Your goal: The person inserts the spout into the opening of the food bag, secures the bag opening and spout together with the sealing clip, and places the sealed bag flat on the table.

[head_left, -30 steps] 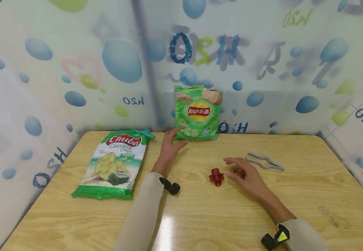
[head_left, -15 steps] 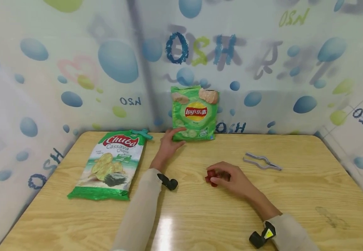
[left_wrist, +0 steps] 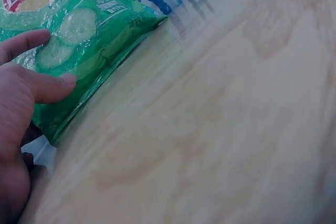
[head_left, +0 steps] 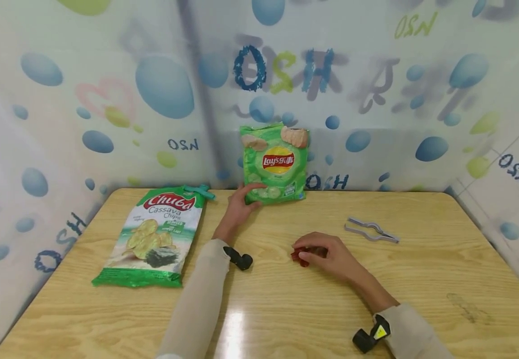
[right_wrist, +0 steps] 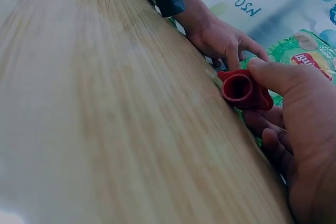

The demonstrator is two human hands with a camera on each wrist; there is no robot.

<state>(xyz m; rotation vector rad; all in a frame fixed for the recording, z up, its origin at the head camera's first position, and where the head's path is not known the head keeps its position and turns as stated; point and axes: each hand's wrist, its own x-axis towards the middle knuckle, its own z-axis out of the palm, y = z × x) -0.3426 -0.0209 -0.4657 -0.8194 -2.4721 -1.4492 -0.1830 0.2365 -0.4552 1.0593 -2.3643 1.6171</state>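
Note:
At the back of the table, a green Lay's chip bag (head_left: 277, 172) stands upright against the printed backdrop. My left hand (head_left: 241, 204) grips its lower left corner. In the left wrist view, the thumb (left_wrist: 58, 87) and index finger lie across the bag's front while the other fingers are mostly hidden at its edge. My right hand (head_left: 331, 254) pinches a red plastic spout piece (right_wrist: 244, 90) between thumb and fingers, low over the middle of the table. Its hollow round end shows in the right wrist view; the head view has it largely covered by the fingers.
On the left lies a Chuba cassava chips bag (head_left: 147, 239), with a teal clip (head_left: 200, 191) at its top. A grey hinged clip (head_left: 372, 230) lies spread beyond my right hand. The wooden table (head_left: 268, 309) meets the backdrop at its rear edge.
My right hand has moved left onto the red spout piece and taken hold of it. My left thumb and fingers have come closer in on the Lay's bag. The head view has turned slightly right.

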